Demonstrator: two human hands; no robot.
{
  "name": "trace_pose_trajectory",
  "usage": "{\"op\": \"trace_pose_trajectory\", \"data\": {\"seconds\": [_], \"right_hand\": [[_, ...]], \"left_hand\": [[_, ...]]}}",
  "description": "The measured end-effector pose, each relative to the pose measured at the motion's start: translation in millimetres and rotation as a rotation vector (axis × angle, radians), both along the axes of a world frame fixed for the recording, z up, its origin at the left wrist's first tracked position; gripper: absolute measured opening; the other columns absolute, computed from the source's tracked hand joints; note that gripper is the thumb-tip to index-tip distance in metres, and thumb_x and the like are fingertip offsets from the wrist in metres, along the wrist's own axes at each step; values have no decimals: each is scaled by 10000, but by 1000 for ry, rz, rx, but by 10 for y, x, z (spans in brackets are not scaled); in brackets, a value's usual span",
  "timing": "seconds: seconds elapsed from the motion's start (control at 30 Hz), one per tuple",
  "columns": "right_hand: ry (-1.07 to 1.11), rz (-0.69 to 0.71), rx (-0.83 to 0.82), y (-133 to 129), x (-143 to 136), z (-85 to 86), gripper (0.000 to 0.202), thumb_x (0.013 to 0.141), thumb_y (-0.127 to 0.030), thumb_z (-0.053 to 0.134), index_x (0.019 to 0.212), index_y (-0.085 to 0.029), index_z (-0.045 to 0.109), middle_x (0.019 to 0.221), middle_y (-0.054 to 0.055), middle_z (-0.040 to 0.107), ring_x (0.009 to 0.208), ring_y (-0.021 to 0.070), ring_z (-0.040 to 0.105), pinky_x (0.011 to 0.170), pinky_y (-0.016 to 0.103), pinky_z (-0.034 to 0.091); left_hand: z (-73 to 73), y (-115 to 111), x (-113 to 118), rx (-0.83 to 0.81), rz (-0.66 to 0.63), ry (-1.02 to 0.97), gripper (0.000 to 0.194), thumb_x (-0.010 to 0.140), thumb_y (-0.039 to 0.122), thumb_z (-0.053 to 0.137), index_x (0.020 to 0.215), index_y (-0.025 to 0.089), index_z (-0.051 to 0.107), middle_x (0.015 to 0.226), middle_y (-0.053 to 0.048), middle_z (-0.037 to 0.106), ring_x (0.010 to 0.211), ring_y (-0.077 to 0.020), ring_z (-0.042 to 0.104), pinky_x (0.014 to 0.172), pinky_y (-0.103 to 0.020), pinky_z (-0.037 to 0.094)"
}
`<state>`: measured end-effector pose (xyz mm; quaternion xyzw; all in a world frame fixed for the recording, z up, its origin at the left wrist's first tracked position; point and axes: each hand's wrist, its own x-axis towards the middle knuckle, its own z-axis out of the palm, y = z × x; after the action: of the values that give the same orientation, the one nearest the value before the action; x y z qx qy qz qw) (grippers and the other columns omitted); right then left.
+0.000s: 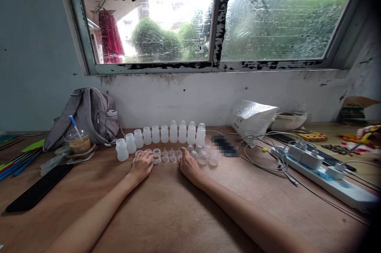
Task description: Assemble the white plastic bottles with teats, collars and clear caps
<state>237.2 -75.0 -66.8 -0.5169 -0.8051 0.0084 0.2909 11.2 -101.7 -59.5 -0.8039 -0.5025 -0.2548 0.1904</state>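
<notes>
Both forearms [238,203] are cut off below. The left hand [142,165] lies over rings [156,157], hiding some; the right hand [189,165] is loosely curled, and I cannot tell whether either grips anything. Bottles [155,134] stand beyond both; caps [203,159] sit beside the right, teats [172,153] between.

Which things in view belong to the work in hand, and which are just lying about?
Likely part of the work:
white bottles
translucent rings, at the left hand
clear pointed teats, beside the right hand
clear caps

Apparently just lying about:
backpack
drink cup
power strip
silvery bag
flat black object
</notes>
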Motion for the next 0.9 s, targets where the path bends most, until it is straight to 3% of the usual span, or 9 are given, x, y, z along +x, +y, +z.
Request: {"op": "trace_pose_trajectory", "data": {"seconds": [0.43,0.67,0.8,0.9], "right_hand": [[-83,1,-82,52,1,10,401,840,-161,335,1232,-116,262,1004,131,545,810,192,569,638,255,393],[-56,-9,20,-60,-15,44,344,846,-218,357,1178,-137,322,1083,123,475,807,169,566,634,231,403],[-61,18,78,-134,38,46,330,839,-216,357,1161,-149,334,1069,107,479,799,161,558,616,227,410],[-80,26,94,-194,110,39,341,830,-210,351,1165,-154,332,1069,108,486,759,158,561,581,232,411]], "left_hand": [[46,-65,91,-4,-31,-21,188,760,162,463,908,199,572,997,-60,581,963,-218,495,838,-371,357],[80,-83,113,14,-15,-37,223,769,146,444,948,221,554,1005,-48,583,970,-210,493,840,-357,357],[169,28,150,50,7,-29,229,783,152,427,969,220,544,1001,-47,587,951,-207,499,822,-347,361],[332,260,269,84,56,-1,252,783,141,411,989,213,538,1015,-60,583,957,-217,496,816,-353,360]]}}
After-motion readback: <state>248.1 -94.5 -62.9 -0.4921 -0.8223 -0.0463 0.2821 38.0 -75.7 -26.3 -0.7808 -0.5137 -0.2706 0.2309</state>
